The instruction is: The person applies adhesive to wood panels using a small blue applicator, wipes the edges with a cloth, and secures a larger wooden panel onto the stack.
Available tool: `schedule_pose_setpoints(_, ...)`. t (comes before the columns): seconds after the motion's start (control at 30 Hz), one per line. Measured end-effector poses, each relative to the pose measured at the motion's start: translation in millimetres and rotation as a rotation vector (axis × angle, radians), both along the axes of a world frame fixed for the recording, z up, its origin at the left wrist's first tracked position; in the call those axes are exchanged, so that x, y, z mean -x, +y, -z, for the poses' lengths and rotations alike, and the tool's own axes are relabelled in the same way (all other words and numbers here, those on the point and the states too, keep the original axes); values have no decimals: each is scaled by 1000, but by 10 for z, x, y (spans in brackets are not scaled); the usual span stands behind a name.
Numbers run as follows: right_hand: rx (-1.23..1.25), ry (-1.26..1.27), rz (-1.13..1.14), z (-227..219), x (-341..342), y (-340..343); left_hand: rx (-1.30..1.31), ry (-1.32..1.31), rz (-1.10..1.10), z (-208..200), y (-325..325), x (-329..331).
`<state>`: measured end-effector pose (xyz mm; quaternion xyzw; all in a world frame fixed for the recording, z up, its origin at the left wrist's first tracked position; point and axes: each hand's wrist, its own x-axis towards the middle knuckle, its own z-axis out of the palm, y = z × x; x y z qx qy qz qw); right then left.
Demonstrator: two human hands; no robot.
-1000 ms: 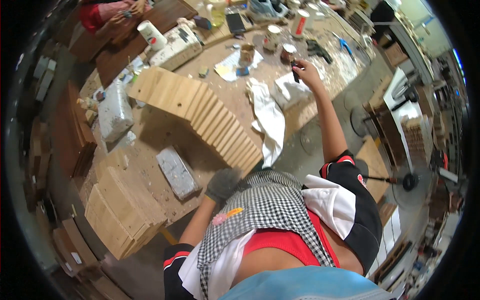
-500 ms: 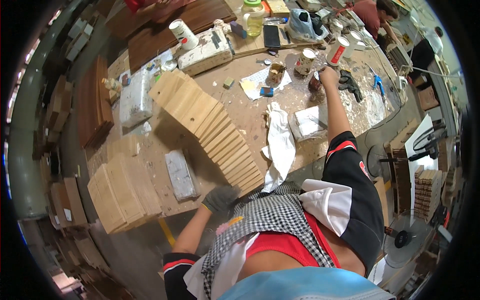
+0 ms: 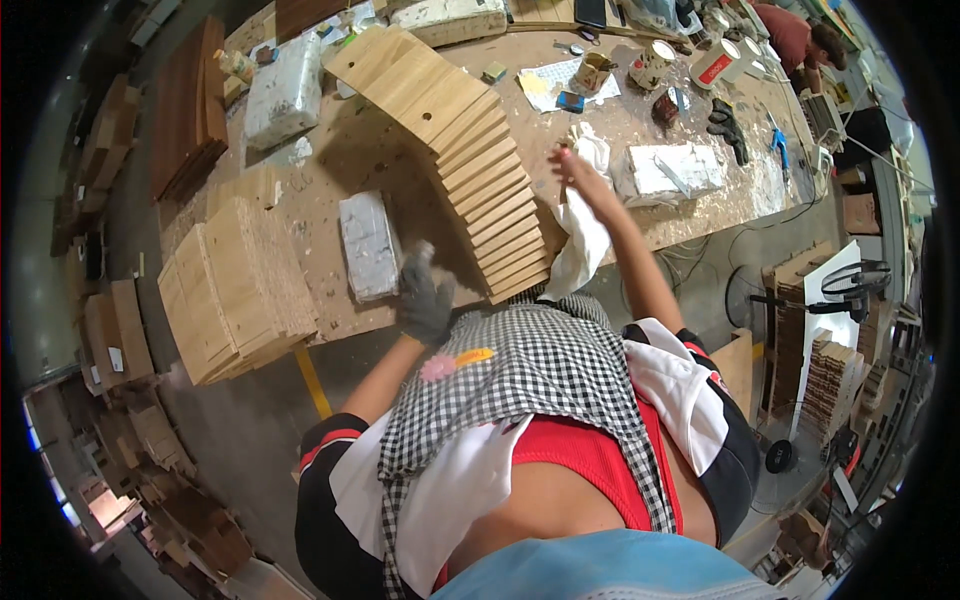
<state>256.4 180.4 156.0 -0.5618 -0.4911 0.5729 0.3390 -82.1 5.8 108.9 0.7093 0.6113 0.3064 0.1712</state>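
My left hand [image 3: 427, 297], in a dark grey glove, is at the table's near edge, fingers stretched out and slightly blurred. It is between a white wrapped block [image 3: 368, 245] and the near end of a fanned row of light wooden boards [image 3: 490, 205], with nothing seen in it. My bare right hand [image 3: 578, 172] hovers over a crumpled white cloth [image 3: 582, 245], fingers apart and holding nothing visible. To the right of that hand lies another white wrapped block [image 3: 672, 172] with a thin flat strip on top. Farther back stands a small dark red-brown jar [image 3: 667, 106].
A stack of light boards [image 3: 235, 285] is at the table's left, near a larger wrapped block [image 3: 284, 92]. Paper cups [image 3: 652, 64], a blue sponge block [image 3: 570, 102], a dark glove [image 3: 728, 130] and blue-handled pliers [image 3: 778, 140] lie farther back. A co-worker [image 3: 800, 45] bends at far right.
My right hand has left the dark jar and come back left to the white cloth. My left hand has risen slightly, its fingers now pointing away from me. The view has tilted down.
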Motion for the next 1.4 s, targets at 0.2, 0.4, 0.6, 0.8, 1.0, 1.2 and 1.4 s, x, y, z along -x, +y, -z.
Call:
schedule_pose_setpoints(0.2,289,334,116,230,968,-532,420,-247,-27,232,274,-260)
schedule_pose_setpoints(0.4,283,264,73,147,1082,-633,1003,-1629,-175,-772,426,-371)
schedule_pose_setpoints(0.6,-126,-315,52,-124,811,-406,421,-465,-88,-617,883,72)
schedule_pose_setpoints(0.8,-534,-1487,132,385,602,-460,273,-1393,-237,-1362,1904,112)
schedule_pose_setpoints(1.0,-594,-874,368,274,260,-88,188,-1075,-280,-1176,2284,10)
schedule_pose_setpoints(1.2,-980,-550,90,-1190,1671,-38,106,-1072,-301,-1141,2476,138)
schedule_pose_setpoints(1.4,-708,-924,155,-644,979,169,153,-1063,-186,-1279,2425,182)
